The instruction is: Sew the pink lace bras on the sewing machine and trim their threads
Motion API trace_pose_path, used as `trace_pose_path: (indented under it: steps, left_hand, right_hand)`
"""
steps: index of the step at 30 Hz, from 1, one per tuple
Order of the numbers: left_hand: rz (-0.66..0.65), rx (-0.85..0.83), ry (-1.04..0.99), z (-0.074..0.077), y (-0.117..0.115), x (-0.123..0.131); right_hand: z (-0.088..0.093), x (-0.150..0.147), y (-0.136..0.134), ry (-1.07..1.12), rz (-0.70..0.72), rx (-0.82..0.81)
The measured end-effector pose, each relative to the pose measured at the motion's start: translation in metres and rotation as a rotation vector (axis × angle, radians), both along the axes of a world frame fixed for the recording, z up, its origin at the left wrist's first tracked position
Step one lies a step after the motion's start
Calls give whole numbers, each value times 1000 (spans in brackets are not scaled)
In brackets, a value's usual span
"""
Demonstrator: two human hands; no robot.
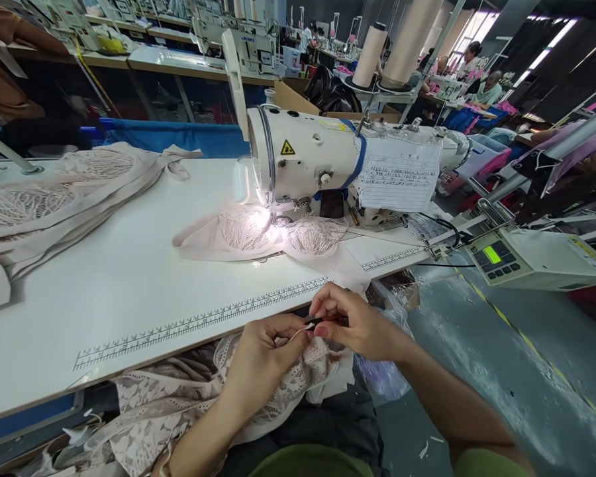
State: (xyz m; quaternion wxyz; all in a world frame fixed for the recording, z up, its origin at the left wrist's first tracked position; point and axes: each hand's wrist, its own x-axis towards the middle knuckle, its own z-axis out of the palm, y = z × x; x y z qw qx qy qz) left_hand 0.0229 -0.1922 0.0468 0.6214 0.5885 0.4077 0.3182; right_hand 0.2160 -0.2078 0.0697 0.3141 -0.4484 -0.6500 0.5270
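Above my lap, at the table's front edge, my left hand [271,358] pinches the thin pale edge of a beige lace bra piece [298,384]. Close against it, my right hand [355,323] is closed on a small dark tool [314,322], perhaps thread snips; the fingers cover most of it. The tool's tip meets the pale edge between both hands. Beyond them, a beige bra [315,236] with lace cups lies under the lit needle of a white sewing machine [302,149], and one wing of it hangs towards my right hand.
More beige bra pieces [104,175] are heaped on the left of the white table [179,305], which has a printed ruler along its front. A control box [536,258] juts out at right. Thread cones [370,56] stand behind the machine. Other people work further back.
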Motion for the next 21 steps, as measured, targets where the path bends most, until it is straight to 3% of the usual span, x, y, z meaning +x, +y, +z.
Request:
trace_pose_path:
  steps: [7, 12, 19, 21]
  left_hand:
    - [8, -6, -3, -1, -2, 0]
    - [95, 17, 3, -5, 1, -3]
    - [216, 39, 26, -5, 1, -5]
    - [242, 48, 67, -7, -1, -5]
  right_hand:
    - [-8, -1, 0, -22, -89, 52]
    - [-19, 13, -9, 38, -179, 176]
    - [-57, 15, -37, -382, -33, 528]
    - [-64, 16, -40, -514, -16, 522]
